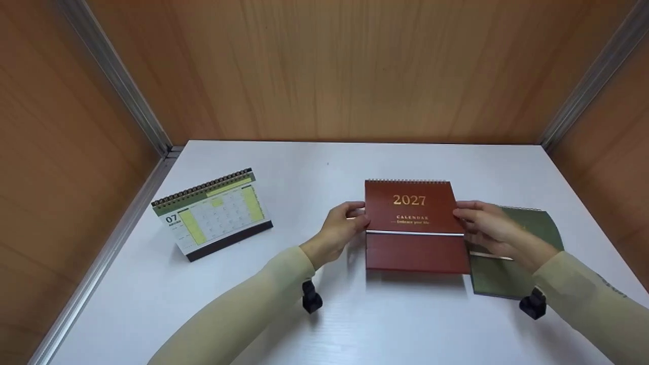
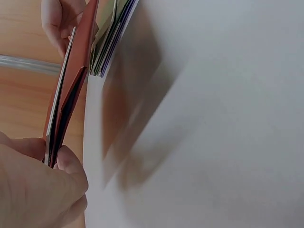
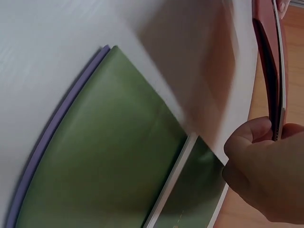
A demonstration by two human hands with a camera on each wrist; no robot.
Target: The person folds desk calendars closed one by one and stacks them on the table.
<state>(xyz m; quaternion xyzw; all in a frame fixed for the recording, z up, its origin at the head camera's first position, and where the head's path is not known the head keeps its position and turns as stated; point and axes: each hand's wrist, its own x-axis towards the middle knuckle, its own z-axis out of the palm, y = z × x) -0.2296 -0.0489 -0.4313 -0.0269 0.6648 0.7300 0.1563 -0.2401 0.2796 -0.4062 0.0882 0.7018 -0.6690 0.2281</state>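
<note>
A red spiral-bound desk calendar (image 1: 416,213), marked 2027 in gold, is held between both hands above the white table. The left hand (image 1: 337,230) pinches its left edge, thumb in front. On the opposite edge, the right hand (image 1: 494,228) pinches it at about the same height. Seen edge-on in the left wrist view, the red calendar (image 2: 78,61) is folded nearly flat, its pages and cover close together. Its shadow falls on the table below. Partly behind the right hand lies a green calendar (image 1: 545,233); in the right wrist view, the green cover (image 3: 109,137) has a purple layer beneath it.
On the left of the table (image 1: 324,324) stands an open desk calendar (image 1: 215,213) showing month 07, with yellow-green blocks. Wooden panels (image 1: 324,71) with metal corner rails enclose the back and both sides.
</note>
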